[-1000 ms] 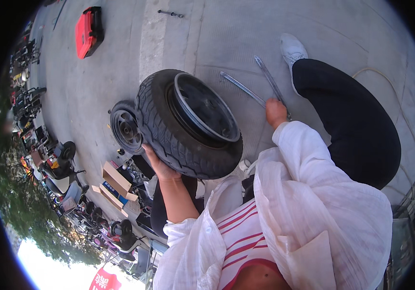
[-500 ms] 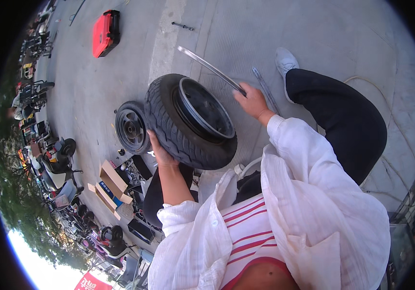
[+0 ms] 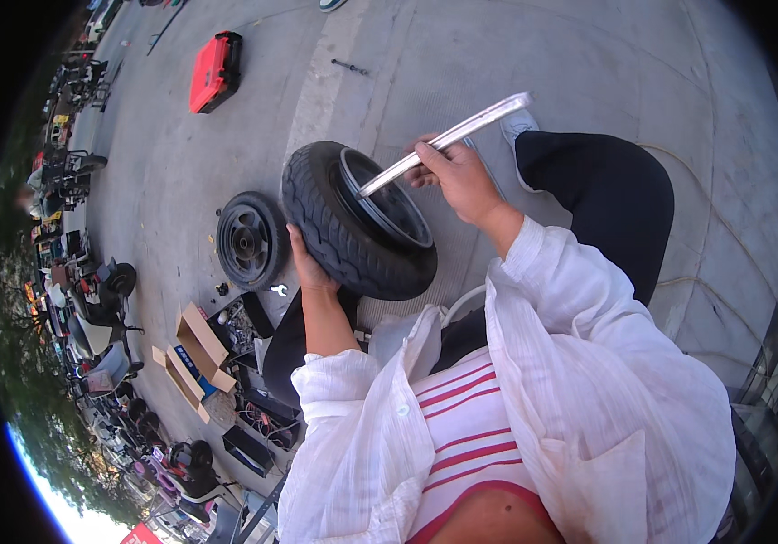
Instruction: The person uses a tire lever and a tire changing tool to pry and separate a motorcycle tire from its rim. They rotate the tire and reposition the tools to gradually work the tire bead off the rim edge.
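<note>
A black, treaded tire [image 3: 316, 204] with a metal wheel rim [image 3: 416, 227] in it stands tilted in front of me. My left hand [image 3: 314, 265] holds the tire at its lower left side, its fingers partly hidden behind the rubber. In my right hand [image 3: 461, 177] is a long silver tire lever [image 3: 484, 116], slanting down to the left. Its dark lower tip meets the near edge of the rim beside the tire's bead; whether it is wedged under the bead I cannot tell. Left of the tire, another wheel [image 3: 248, 240] lies on the ground.
A red case [image 3: 215, 72] and a dark bolt-like rod [image 3: 350, 67] lie farther off. An open cardboard box [image 3: 200, 349] and a wrench [image 3: 279, 290] are at lower left, with loose parts around. A pale hose [image 3: 706, 195] curves along the right. Parked scooters line the left.
My right hand has swung the tire lever round, from pointing up and left to tip down at the rim. The tire has shifted slightly; my left hand stays on it.
</note>
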`<state>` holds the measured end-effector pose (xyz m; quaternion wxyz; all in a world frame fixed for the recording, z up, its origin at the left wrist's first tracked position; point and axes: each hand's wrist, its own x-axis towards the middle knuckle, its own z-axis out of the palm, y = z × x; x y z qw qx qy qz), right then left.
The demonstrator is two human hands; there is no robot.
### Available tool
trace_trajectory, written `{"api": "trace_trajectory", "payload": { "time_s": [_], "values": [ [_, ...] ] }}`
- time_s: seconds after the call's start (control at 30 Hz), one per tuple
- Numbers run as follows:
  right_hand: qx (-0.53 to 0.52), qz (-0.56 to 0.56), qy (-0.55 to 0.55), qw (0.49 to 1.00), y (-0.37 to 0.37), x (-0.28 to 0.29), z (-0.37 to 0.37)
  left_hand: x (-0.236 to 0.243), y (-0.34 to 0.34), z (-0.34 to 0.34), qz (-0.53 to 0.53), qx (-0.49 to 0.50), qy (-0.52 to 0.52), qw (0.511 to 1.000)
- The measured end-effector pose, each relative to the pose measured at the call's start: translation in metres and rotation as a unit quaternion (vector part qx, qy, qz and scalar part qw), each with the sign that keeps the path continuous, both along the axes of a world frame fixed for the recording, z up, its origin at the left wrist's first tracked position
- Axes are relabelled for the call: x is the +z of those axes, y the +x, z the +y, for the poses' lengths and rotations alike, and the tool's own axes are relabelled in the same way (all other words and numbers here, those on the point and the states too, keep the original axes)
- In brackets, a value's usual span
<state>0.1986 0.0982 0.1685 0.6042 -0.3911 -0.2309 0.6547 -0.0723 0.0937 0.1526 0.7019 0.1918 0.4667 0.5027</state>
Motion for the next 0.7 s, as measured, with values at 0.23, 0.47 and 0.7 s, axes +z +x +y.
{"api": "trace_trajectory", "payload": {
  "time_s": [0.23,0.47,0.7],
  "values": [
    [-0.034,0.042,-0.044,0.998,-0.033,-0.036,-0.019,0.006,0.005,-0.005,0.038,0.019,-0.009,0.999],
    [-0.029,0.036,-0.067,0.997,-0.055,-0.041,-0.019,0.002,-0.001,-0.007,0.033,0.014,-0.012,0.999],
    [-0.074,0.104,-0.159,0.979,-0.055,-0.05,-0.013,-0.004,0.0,-0.005,0.032,0.006,-0.014,0.999]
  ]
}}
